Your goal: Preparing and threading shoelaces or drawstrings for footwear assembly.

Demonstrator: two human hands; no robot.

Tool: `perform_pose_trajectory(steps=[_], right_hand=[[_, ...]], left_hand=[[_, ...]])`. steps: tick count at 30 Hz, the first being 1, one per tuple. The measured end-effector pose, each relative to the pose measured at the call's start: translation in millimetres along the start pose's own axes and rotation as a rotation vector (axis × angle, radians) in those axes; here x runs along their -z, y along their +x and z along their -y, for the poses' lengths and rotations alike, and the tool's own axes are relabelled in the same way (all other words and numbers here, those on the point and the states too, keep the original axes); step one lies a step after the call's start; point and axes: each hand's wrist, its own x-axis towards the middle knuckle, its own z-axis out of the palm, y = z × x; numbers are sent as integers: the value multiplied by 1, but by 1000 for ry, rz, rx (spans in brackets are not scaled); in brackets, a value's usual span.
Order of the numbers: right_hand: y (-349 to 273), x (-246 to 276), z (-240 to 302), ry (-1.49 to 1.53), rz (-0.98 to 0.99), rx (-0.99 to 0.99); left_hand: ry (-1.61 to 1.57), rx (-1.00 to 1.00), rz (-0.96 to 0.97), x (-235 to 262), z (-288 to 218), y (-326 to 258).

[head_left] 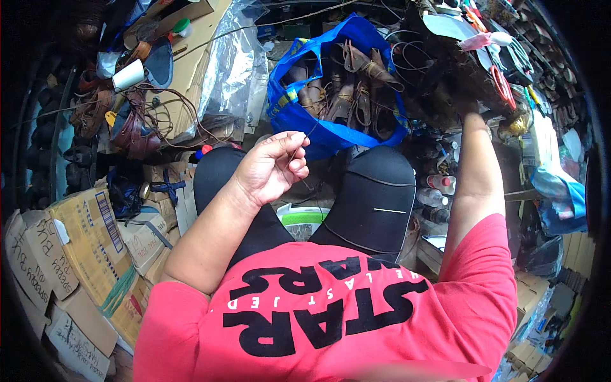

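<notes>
In front of my lap, my left hand (278, 162) is raised with thumb and fingers pinched together on a thin dark cord (312, 131). One end sticks up past the fingertips, and more of it hangs below the hand. Out to the right, my right arm stretches forward into a dark heap of tools and clutter. Only the wrist end of my right hand (470, 114) shows; shadow hides its fingers. Just beyond my knees, an open blue bag (278, 108) holds several brown leather shoes (344, 95). A thin pale stick-like piece (389, 211) lies on my right thigh.
Cardboard boxes (89, 223) are stacked at the left. A reddish-brown laced shoe (137, 130) and a white cup (128, 75) sit at the upper left, beside clear plastic sheeting (232, 70). Red-handled scissors (503, 86) and bottles (439, 184) are on the right.
</notes>
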Motion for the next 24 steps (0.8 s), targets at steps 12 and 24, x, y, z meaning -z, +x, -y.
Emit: perform_pose_trajectory(steps=[12, 24], right_hand=[[-41, 72, 59, 333, 61, -387], [-136, 249, 309, 1935, 497, -284]], left_hand=[[54, -136, -11, -15, 5, 1], [24, -198, 135, -45, 42, -32]])
